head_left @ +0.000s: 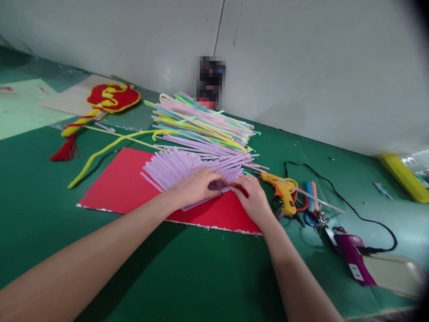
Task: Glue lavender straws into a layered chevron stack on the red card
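Purple pipe cleaners [177, 167] lie side by side in a slanting, V-like pattern on a red board [117, 179] with a chipped white front edge. My left hand [201, 184] rests over the near part of them, its thumb and fingers pinched together. Close beside it my right hand [250, 197] is also closed in a pinch. Between the two sets of fingertips runs the end of a purple pipe cleaner [225, 189]. The fingers partly hide it. Behind the board lies a loose pile of pink, yellow, green and purple pipe cleaners [201, 127].
A yellow hot glue gun [284, 190] and scissors with red handles [304, 201] lie right of the board. Beyond are keys [321, 219], a purple power socket [353, 257] with a black cable [335, 188], and a yellow bar [404, 176]. At left is a red-and-yellow tasselled fan [114, 97].
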Tool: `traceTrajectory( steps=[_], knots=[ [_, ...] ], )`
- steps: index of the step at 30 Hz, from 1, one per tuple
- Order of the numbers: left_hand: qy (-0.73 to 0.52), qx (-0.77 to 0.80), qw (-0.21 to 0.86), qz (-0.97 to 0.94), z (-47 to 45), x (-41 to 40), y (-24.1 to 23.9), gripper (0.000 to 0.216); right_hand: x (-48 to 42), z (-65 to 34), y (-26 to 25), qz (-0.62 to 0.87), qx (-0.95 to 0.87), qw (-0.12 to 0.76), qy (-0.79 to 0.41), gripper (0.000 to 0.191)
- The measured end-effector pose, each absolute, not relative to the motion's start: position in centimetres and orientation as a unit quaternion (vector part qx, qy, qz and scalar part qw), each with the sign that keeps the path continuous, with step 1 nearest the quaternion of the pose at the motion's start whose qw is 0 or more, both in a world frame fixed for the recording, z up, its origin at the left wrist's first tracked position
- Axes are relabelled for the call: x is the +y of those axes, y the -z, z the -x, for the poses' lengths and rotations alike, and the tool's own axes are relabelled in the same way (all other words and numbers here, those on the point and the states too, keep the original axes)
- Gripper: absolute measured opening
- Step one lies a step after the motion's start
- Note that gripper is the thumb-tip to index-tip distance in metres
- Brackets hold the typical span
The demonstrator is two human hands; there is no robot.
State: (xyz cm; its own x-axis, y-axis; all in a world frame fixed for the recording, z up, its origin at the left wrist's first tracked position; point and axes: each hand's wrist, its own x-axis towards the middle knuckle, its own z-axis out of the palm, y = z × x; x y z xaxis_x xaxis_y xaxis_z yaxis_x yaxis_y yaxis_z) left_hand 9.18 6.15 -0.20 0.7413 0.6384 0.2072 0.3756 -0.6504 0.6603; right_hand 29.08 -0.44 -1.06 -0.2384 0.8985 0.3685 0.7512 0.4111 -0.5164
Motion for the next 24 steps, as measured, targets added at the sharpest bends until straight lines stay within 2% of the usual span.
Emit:
traceTrajectory(
  steps=[17,24],
  knots=[
    [-0.23,0.282,0.31,-0.878,-9.19,6.3,0.74,0.01,-0.41,-29.15,1.23,0.543,-0.769,0.321,-0.108,0.008],
    [-0.218,0.28,0.308,-0.882,-9.08,6.16,0.26,0.017,-0.39,-29.1,1.18,0.544,-0.768,0.319,-0.109,0.009]
  ],
)
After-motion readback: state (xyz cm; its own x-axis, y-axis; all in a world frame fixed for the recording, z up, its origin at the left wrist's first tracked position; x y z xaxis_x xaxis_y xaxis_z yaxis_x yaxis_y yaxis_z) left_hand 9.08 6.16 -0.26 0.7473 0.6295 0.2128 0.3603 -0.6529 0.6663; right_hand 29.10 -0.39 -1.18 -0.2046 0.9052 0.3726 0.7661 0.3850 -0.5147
